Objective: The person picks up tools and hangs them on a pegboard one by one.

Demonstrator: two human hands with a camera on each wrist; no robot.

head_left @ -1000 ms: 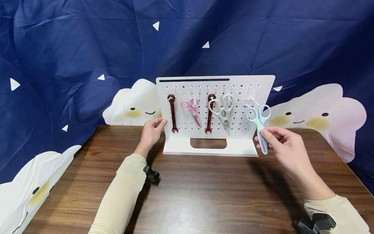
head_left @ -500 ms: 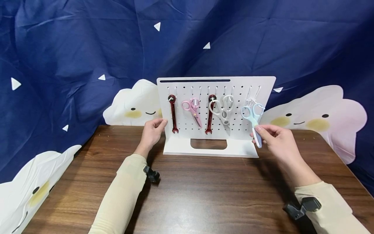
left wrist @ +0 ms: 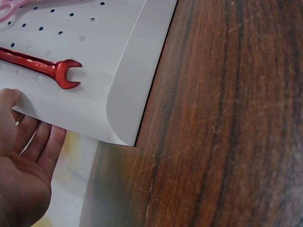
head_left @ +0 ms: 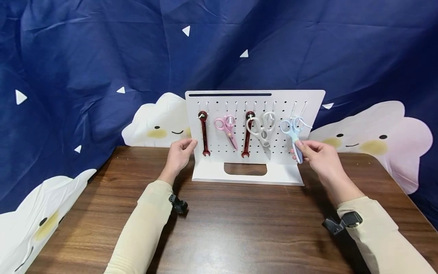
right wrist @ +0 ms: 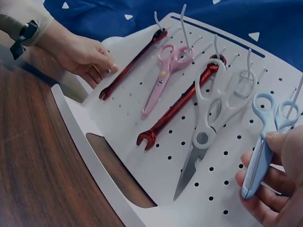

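A white pegboard stand (head_left: 219, 156) stands upright on the table. My left hand (head_left: 179, 154) grips its left edge, thumb in front and fingers behind, as the left wrist view shows. In my right hand (head_left: 319, 156) the blades of light blue scissors (head_left: 292, 131) are pinched, handles up, at the board's rightmost hook (head_left: 303, 108). The hook's prong appears to run through the right finger loop. Left of them hang white kitchen scissors (right wrist: 202, 137), a red wrench (right wrist: 173, 111), pink scissors (right wrist: 158, 87) and another red wrench (left wrist: 49, 68).
A brown wooden table (head_left: 239, 224) extends in front of the stand. Behind it hangs a dark blue cloth (head_left: 219, 57) with clouds and white triangles. The stand's base has a cut-out slot (head_left: 245, 169). White hooks stick out from the board in the right wrist view.
My right hand has moved left and slightly up with the light blue scissors, bringing their right loop onto the rightmost hook. The left hand has stayed on the board's edge.
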